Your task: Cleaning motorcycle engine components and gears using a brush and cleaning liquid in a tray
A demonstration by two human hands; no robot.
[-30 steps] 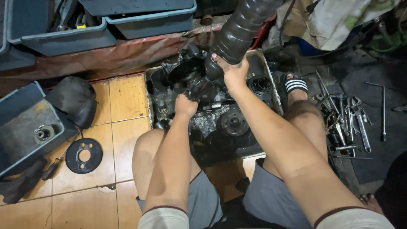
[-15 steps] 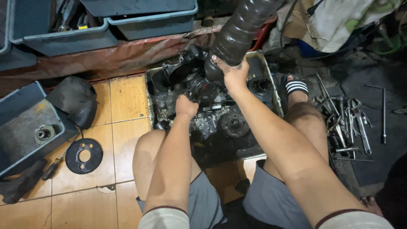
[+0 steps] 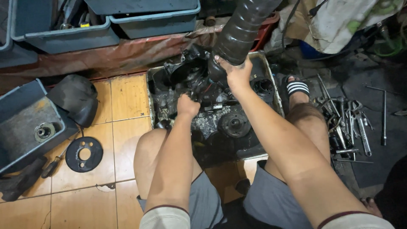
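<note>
Scene: You squat on a tiled workshop floor (image 3: 123,140), knees apart, over a shallow metal tray (image 3: 149,101) that carries a grimy engine block (image 3: 212,114).

Right hand: Your right hand (image 3: 237,74) is wrapped around the lower end of a ribbed black hose (image 3: 243,25), fingers closed on it where it meets the engine.

Left hand: Your left hand (image 3: 187,106) sits curled on the engine's dark housing, just left of and below the hose mouth; whether its fingers pinch a part or only press on the metal cannot be told.

Key relation: The hose's long axis runs from your right hand up and away to the right, out of the top of the picture. Its near end lies inside your right grip, with the left hand close beside it; the right hand is the nearer one.

In the tray: A round pulley-like disc (image 3: 234,123) sits on the block between your forearms.

Floor, left: A flat black disc (image 3: 84,153) lies on the tiles beside a grey bin (image 3: 25,123), which holds a small round part.

Floor, right: Wrenches and other hand tools (image 3: 347,123) lie scattered on a dark mat beyond your sandalled foot (image 3: 295,88).

Room: Blue-grey crates (image 3: 140,21) line the far edge above a reddish sheet (image 3: 106,53).
</note>
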